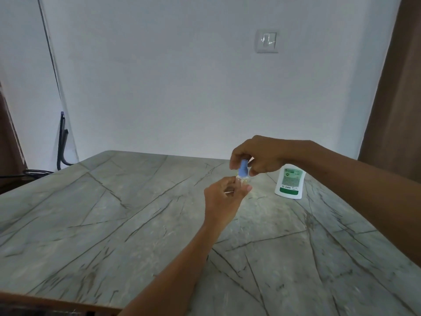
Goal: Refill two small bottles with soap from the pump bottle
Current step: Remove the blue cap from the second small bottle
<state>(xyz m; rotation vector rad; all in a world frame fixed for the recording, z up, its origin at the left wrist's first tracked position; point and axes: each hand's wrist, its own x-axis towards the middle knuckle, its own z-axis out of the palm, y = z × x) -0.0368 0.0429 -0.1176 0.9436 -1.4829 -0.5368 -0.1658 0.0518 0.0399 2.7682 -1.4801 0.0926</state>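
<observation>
- You are holding your left hand (222,197) up over the table (114,213), right of its middle, with the fingers curling round a small bottle (242,180).
- The small bottle is showing as clear plastic. Only its upper part is peeking out above your fingers, and the rest is hiding inside the grip.
- Your right hand (257,156) is coming in from the right, directly above the left. Its thumb and fingertips are pinching a blue cap (243,168).
- The blue cap is sitting right at the top of the small bottle, in line with it and roughly upright. The blur is making it hard to tell whether it is seated on the neck or just off it.
- Both hands are working close together, one over the other, joined through the cap and the bottle and raised off the table.
- The pump bottle (289,181) is standing on the table just to the right of your hands. It is white with a green label, and your right hand and wrist are covering its top.
- The table is showing a grey, marble-like surface with dark veins and is running back to a pale wall (182,87).
- A wall switch (267,41) is sitting high on that wall, a brown curtain (396,87) is hanging at the right edge, and a black frame (62,142) is leaning at the far left.
</observation>
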